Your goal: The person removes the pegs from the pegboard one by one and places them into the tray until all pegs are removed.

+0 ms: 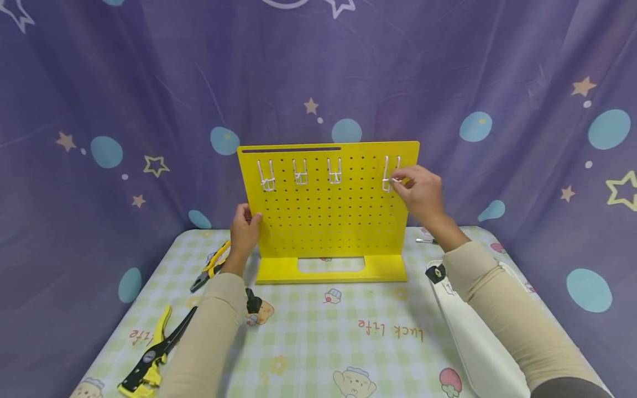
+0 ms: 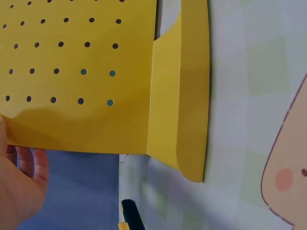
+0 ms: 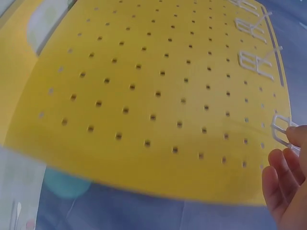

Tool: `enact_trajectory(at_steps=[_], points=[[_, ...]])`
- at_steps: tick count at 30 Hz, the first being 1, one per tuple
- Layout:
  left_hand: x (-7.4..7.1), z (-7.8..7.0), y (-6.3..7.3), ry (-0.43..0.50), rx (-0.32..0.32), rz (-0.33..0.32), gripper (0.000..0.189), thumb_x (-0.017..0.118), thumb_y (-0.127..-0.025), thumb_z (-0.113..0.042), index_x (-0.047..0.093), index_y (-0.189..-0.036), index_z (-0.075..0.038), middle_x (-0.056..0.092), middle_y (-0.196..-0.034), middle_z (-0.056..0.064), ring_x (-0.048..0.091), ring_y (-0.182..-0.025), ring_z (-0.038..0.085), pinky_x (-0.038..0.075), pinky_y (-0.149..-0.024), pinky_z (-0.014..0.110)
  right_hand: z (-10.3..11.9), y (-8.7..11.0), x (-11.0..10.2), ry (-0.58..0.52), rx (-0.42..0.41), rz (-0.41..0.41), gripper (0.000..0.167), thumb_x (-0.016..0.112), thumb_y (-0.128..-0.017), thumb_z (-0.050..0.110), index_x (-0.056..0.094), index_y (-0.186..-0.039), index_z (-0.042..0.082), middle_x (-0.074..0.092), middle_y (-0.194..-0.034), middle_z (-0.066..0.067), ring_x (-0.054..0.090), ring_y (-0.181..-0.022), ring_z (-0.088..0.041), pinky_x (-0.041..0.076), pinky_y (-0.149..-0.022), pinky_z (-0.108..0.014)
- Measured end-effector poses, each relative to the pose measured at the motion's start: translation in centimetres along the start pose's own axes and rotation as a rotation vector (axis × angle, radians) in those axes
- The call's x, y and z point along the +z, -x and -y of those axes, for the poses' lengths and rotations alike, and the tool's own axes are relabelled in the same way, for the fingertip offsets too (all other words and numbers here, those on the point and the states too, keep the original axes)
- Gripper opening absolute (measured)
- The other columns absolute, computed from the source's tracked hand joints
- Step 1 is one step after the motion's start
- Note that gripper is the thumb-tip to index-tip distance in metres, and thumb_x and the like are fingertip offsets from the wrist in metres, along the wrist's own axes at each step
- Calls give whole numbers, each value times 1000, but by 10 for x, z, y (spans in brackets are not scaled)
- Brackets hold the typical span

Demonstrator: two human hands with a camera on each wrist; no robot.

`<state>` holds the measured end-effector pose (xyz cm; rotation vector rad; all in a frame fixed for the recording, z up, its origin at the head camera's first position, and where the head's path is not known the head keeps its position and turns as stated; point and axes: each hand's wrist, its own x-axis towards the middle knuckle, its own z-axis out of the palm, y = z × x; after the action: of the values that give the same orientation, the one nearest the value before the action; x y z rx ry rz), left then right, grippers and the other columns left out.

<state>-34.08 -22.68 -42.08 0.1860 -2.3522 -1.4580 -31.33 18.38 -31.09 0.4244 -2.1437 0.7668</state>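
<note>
A yellow pegboard (image 1: 328, 221) stands upright on its folded base on the table. My left hand (image 1: 244, 235) grips its left edge, thumb in front; in the left wrist view the fingers (image 2: 40, 165) show behind the edge. At the upper right of the board my right hand (image 1: 423, 193) pinches a white wire hook (image 1: 385, 174), whose top is at the upper holes. In the right wrist view the thumb and fingers partly hide this hook (image 3: 277, 128). Three more white hooks hang along the upper row: one at far left (image 1: 267, 183), two nearer the middle (image 1: 301, 178) (image 1: 334, 177).
Yellow-and-black pliers (image 1: 209, 270) and a yellow-and-black wire stripper (image 1: 151, 356) lie on the left of the checked tablecloth. A white flat object (image 1: 480, 337) lies under my right forearm. A small metal-tipped tool (image 1: 426, 241) lies behind it. A purple curtain (image 1: 278, 66) encloses the table.
</note>
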Motion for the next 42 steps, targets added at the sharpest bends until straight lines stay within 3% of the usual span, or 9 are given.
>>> enact_trajectory(at_steps=[10, 16, 19, 24, 32, 38, 42], points=[[-1, -1, -2, -14, 13, -13, 31, 52, -104, -28, 47, -130, -12, 61, -126, 17, 61, -114, 35, 53, -96, 51, -39, 21, -54, 63, 181, 89, 15, 75, -92, 23, 79, -99, 10, 75, -99, -14, 68, -77, -30, 43, -84, -43], [-1, -2, -1, -8, 20, -30, 31, 53, -104, -25, 48, -131, -11, 61, -125, 18, 61, -114, 35, 53, -96, 51, -66, 37, -83, 99, 256, 149, 18, 76, -91, 28, 79, -101, 12, 75, -95, -15, 51, -65, 10, 40, -75, -32], [0, -2, -1, -2, 20, -32, 31, 54, -104, -25, 48, -131, -10, 61, -126, 18, 62, -114, 35, 53, -96, 51, -84, 47, -95, 122, 255, 193, 17, 77, -91, 27, 78, -100, 13, 76, -88, -15, 46, -60, 18, 39, -72, -31], [1, -2, -1, 2, 24, -33, 31, 53, -104, -25, 48, -132, -11, 61, -126, 18, 62, -114, 35, 53, -96, 50, -113, 62, -116, 154, 262, 290, 17, 75, -92, 26, 77, -101, 12, 75, -76, -12, 50, -58, 13, 38, -77, -42], [2, -1, -1, -5, 25, -49, 29, 53, -104, -24, 49, -130, -11, 61, -124, 18, 62, -112, 34, 53, -96, 50, -155, 92, -136, 239, 327, 441, 22, 70, -95, 29, 76, -101, 8, 76, -82, -13, 61, -64, -6, 40, -72, -41], [3, -2, 1, 9, 20, -34, 30, 53, -104, -22, 49, -130, -9, 61, -125, 19, 61, -113, 35, 52, -97, 50, -185, 121, -147, 254, 376, 515, 22, 68, -97, 27, 74, -102, 6, 76, -80, -10, 60, -58, -10, 41, -60, -30], [4, 1, 0, 5, 13, -25, 30, 53, -105, -24, 48, -131, -10, 61, -125, 18, 61, -113, 34, 53, -97, 50, -200, 138, -155, 263, 377, 598, 24, 67, -98, 27, 73, -106, 6, 75, -80, -10, 58, -58, -11, 41, -58, -29]])
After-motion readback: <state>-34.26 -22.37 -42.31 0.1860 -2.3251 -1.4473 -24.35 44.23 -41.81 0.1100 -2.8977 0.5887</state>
